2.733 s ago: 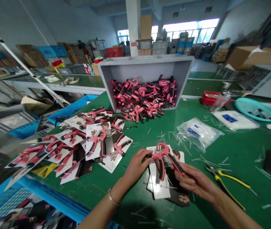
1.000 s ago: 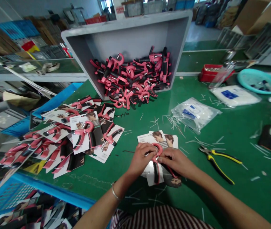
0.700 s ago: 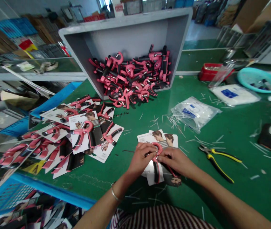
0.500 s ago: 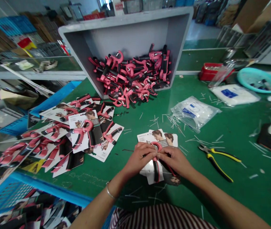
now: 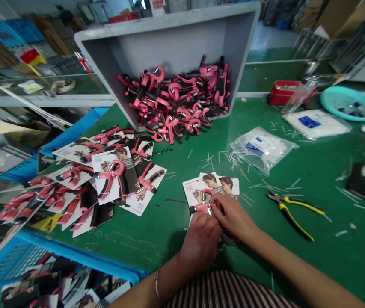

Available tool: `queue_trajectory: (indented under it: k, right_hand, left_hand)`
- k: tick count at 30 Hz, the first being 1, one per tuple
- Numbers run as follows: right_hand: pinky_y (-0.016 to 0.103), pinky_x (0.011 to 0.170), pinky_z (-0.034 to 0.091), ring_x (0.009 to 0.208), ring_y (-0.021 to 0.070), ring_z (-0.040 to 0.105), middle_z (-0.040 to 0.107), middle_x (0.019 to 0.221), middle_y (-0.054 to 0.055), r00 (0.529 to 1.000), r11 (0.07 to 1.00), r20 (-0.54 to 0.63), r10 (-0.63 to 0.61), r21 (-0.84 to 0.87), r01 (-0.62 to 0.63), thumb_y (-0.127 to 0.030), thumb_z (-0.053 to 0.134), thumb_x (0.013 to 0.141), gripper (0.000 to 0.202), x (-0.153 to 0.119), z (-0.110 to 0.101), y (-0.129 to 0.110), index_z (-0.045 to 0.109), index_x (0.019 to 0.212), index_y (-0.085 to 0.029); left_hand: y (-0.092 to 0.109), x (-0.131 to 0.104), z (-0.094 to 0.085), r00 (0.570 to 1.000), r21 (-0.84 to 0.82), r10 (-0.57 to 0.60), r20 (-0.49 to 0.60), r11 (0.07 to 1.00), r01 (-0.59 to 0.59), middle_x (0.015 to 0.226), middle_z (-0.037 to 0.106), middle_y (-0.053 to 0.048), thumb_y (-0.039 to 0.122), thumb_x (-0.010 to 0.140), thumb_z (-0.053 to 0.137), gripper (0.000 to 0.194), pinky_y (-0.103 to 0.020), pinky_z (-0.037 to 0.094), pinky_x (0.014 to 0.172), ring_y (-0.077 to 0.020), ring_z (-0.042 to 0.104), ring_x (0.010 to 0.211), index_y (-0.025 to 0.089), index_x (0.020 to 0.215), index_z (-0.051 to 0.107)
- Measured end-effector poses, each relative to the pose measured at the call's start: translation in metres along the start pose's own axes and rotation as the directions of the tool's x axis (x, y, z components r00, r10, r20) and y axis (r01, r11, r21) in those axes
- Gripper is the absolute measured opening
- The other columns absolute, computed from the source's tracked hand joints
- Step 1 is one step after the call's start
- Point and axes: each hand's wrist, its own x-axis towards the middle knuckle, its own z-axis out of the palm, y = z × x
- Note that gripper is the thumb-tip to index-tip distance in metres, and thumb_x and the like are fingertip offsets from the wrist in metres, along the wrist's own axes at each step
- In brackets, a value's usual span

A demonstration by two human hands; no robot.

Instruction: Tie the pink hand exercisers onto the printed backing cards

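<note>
A pink and black spring hand grip (image 5: 203, 208) lies on a printed backing card (image 5: 190, 188) on the bench before me. My left hand (image 5: 203, 239), with a bangle at its wrist, is curled closed over the grip's lower part, hiding the handles. From the right, my right hand (image 5: 233, 214) has its bent fingers closed on the grip's side, close to the left knuckles. Its fingertips are partly hidden. Another card (image 5: 232, 184), showing a head picture, sticks out from beneath, behind my right hand.
A grey crate (image 5: 169, 47) tipped toward me holds many loose hand grips. Carded grips (image 5: 114, 175) are heaped at left, above a blue basket (image 5: 9, 261) of more. Yellow-black cutting pliers (image 5: 285, 207), a bag of white ties (image 5: 262, 147) and scattered strips lie at right.
My left hand has moved down and toward me, from fingertips meeting at the grip's middle to a curl over its handles. The pink head and spring now show more. The right hand stays close by.
</note>
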Motion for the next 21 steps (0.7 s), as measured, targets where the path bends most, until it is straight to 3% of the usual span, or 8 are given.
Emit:
queue_trajectory:
  k: [2,4,5,7,10,12,15,21]
  right_hand:
    - [0.028,0.068,0.040,0.075,0.0179,0.055,0.063,0.083,0.002,1.000,1.000,-0.001,0.002,-0.005,-0.002,-0.015,0.050,0.090,0.010,0.001,0.001,-0.001,0.058,0.091,-0.020]
    - [0.029,0.070,0.042,0.077,0.0184,0.056,0.063,0.084,0.003,1.000,1.000,-0.016,0.003,0.011,-0.003,-0.018,0.050,0.092,0.009,-0.002,-0.002,-0.001,0.059,0.092,-0.020]
    - [0.030,0.072,0.043,0.078,0.0187,0.056,0.064,0.085,0.003,1.000,1.000,-0.026,-0.015,0.018,0.015,-0.020,0.050,0.093,0.009,-0.006,-0.005,-0.001,0.059,0.093,-0.020]
    - [0.032,0.077,0.044,0.084,0.0197,0.056,0.065,0.089,0.005,0.996,0.996,-0.013,-0.093,0.003,0.093,-0.023,0.049,0.095,0.012,-0.018,-0.013,-0.003,0.060,0.094,-0.020]
    - [0.036,0.084,0.042,0.090,0.0218,0.054,0.066,0.090,0.006,0.965,0.963,0.113,-0.235,-0.111,0.247,-0.025,0.050,0.096,0.014,-0.039,-0.021,-0.008,0.063,0.094,-0.020]
    - [0.037,0.083,0.041,0.090,0.0229,0.052,0.066,0.089,0.007,0.939,0.920,0.199,-0.282,-0.219,0.323,-0.026,0.052,0.095,0.014,-0.048,-0.019,-0.013,0.064,0.096,-0.019]
    - [0.037,0.078,0.039,0.085,0.0234,0.051,0.065,0.087,0.008,0.926,0.851,0.225,-0.302,-0.374,0.369,-0.022,0.052,0.095,0.014,-0.050,-0.007,-0.018,0.064,0.090,-0.017]
    - [0.036,0.073,0.039,0.080,0.0231,0.049,0.062,0.080,0.008,0.934,0.845,0.168,-0.316,-0.398,0.357,-0.019,0.052,0.094,0.018,-0.042,0.001,-0.022,0.064,0.082,-0.017]
  left_hand:
    - [0.002,-0.009,0.008,0.996,0.057,0.060,0.064,0.996,-0.064,0.085,0.064,-0.007,0.014,0.092,0.045,0.018,-0.040,0.041,0.083,-0.0222,0.053,0.084,0.015,0.085,0.062]
    - [0.005,-0.013,0.004,0.996,0.074,0.019,0.092,0.997,-0.025,0.090,0.064,-0.006,0.015,0.092,0.049,0.013,-0.040,0.041,0.087,-0.0225,0.053,0.089,0.017,0.092,0.062]
    - [0.006,-0.015,-0.001,0.997,0.073,-0.042,0.070,0.997,0.037,0.097,0.064,-0.007,0.019,0.092,0.052,0.011,-0.041,0.040,0.090,-0.0232,0.053,0.095,0.018,0.099,0.061]
    - [0.009,-0.018,-0.014,0.978,0.077,-0.205,-0.029,0.975,0.207,0.112,0.061,-0.011,0.033,0.089,0.059,0.029,-0.045,0.039,0.093,-0.0267,0.052,0.105,0.016,0.112,0.056]
    - [0.011,-0.027,-0.027,0.908,0.120,-0.408,-0.095,0.901,0.418,0.110,0.058,-0.015,0.052,0.080,0.065,0.052,-0.049,0.042,0.087,-0.0311,0.052,0.102,0.013,0.113,0.054]
    - [0.010,-0.032,-0.028,0.892,0.138,-0.451,-0.033,0.882,0.451,0.097,0.059,-0.011,0.045,0.084,0.062,0.036,-0.046,0.044,0.082,-0.0287,0.053,0.092,0.015,0.102,0.057]
    - [0.007,-0.037,-0.025,0.903,0.108,-0.430,0.016,0.898,0.426,0.087,0.059,-0.008,0.027,0.089,0.054,0.011,-0.042,0.045,0.080,-0.0256,0.054,0.086,0.017,0.089,0.058]
    - [-0.009,-0.045,-0.034,0.908,-0.213,-0.419,-0.009,0.888,0.408,0.092,0.067,-0.005,0.017,0.092,0.052,0.013,-0.033,0.049,0.083,-0.0191,0.062,0.089,0.019,0.101,0.061]
